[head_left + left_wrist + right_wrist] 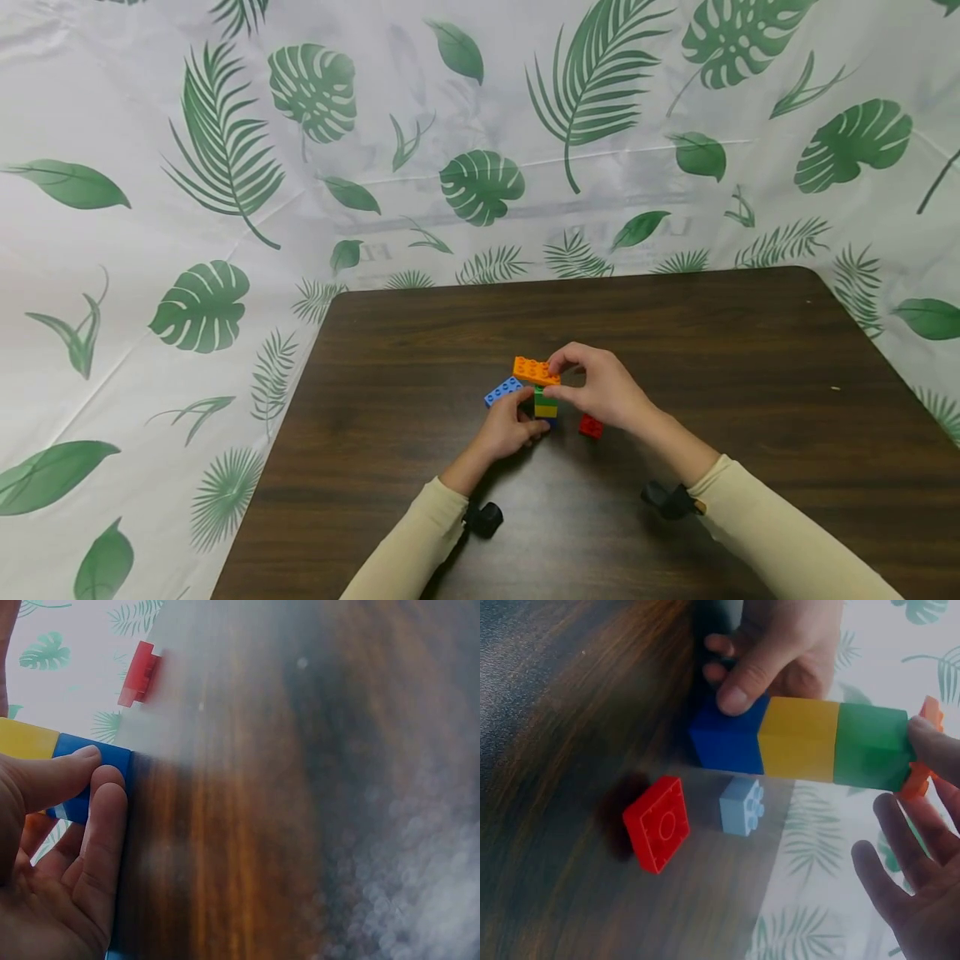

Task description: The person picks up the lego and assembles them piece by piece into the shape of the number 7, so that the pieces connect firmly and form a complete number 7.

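Note:
A tower of toy building bricks stands upright on the table: dark blue brick (729, 742) at the bottom, yellow brick (798, 739) in the middle, green brick (871, 746) above. My left hand (504, 429) pinches the dark blue brick between thumb and fingers, steadying the base. An orange brick (534, 370), longer than the tower is wide, is pinched by my right hand (606, 387) at the tower's top. It lies against the green brick; whether its studs are joined I cannot tell.
Behind and left of the tower lies a light blue brick (502, 390), studs up. A red brick (591, 426) rests on the dark wooden table (420, 333) to the right. Beyond the table hangs a white leaf-patterned sheet (405, 242).

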### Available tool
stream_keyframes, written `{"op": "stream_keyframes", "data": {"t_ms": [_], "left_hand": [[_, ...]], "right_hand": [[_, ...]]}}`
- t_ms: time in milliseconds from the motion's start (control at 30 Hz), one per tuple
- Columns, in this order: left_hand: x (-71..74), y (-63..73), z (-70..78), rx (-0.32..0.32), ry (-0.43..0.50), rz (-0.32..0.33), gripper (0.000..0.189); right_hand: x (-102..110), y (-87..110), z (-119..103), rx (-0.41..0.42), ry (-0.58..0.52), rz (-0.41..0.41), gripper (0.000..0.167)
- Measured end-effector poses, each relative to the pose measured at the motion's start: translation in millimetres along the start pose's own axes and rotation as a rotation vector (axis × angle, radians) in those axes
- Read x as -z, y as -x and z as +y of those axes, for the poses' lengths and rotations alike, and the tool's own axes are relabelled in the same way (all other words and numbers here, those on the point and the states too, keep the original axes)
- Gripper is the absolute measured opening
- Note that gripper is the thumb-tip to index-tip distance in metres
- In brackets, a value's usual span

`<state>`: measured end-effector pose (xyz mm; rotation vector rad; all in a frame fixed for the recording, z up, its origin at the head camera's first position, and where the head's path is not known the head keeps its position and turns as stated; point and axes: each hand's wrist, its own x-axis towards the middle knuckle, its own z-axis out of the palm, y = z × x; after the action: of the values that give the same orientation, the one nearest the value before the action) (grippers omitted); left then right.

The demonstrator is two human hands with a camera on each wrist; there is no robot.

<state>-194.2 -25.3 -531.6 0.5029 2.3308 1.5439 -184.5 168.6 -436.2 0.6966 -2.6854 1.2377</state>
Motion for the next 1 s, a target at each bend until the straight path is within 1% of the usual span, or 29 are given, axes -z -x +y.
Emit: {"op": "stream_keyframes", "data": {"t_ms": [200,333,467,633,733,1000], "left_hand": [[-0.2,0.2,0.0,0.017,-0.003,0.001,0.043],[-0.5,0.2,0.1,0.015,-0.005,0.012,0.040],[-0.9,-0.4,0.0,0.010,-0.015,0.027,0.038],[-0.9,-1.0,-0.2,0.011,-0.009,0.022,0.041],[-0.9,-1.2,0.1,0.011,-0.005,0.019,0.042],[-1.2,-1.7,0.0,0.009,0.003,0.014,0.043]], "right_hand": [[-2.0,0.3,-0.3,0.034,0.030,0.000,0.028],[-2.6,-0.1,-0.8,0.074,0.046,0.009,0.028],[-3.0,-0.3,-1.3,0.089,0.061,0.002,0.028],[-2.8,0.8,-1.9,0.081,0.074,-0.002,0.027],[-1.8,1.1,-3.1,0.073,0.089,0.009,0.027],[1.2,-0.6,-7.0,0.002,0.148,-0.005,0.024]]}}
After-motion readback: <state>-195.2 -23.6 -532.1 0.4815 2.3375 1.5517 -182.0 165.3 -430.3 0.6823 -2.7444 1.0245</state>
